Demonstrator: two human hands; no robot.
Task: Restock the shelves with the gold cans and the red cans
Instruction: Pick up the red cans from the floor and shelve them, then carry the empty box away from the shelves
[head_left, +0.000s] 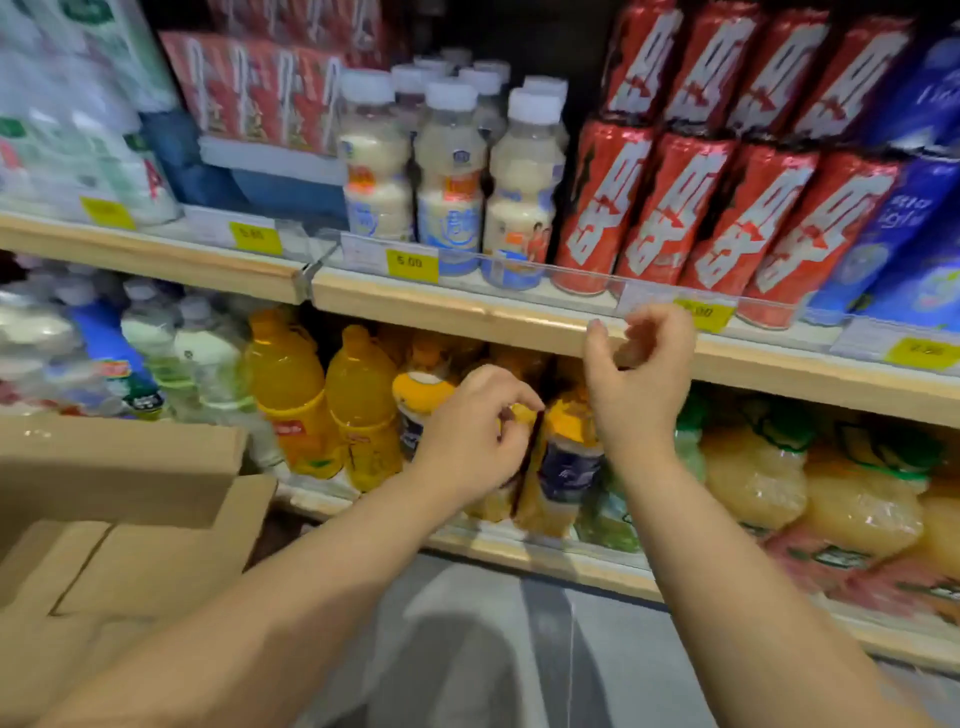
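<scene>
On the upper shelf (467, 306), to the right, the red cans (722, 208) stand in two stacked rows, four across in each, close behind a clear plastic rail with yellow price tags (412, 262). Just left of them stand white-capped milk bottles (449, 171); to their right are blue cartons (904, 228). Further left on that shelf are red drink cartons (260, 88) and white packs with green print. No gold cans can be made out among the goods.

Below the wooden shelf edge, the lower shelf holds orange juice bottles (322, 400), clear water bottles to the left of them, and pale yellow bottles with green caps (753, 467) to the right.

The left hand (475, 431) reaches in front of the lower shelf, fingers curled and pinched together at the top of a yellow-capped bottle with a dark blue label (566, 457); whether it actually has hold of anything cannot be told, as the fingertips are blurred. The right hand (636, 374) is raised in front of the upper shelf's wooden edge, just below the red cans, thumb up and fingers loosely curled, with nothing visibly in it.

At the lower left, an open cardboard box (119, 519) sits beside the left forearm, its flaps folded out; its contents are out of sight. Grey floor shows between the arms.
</scene>
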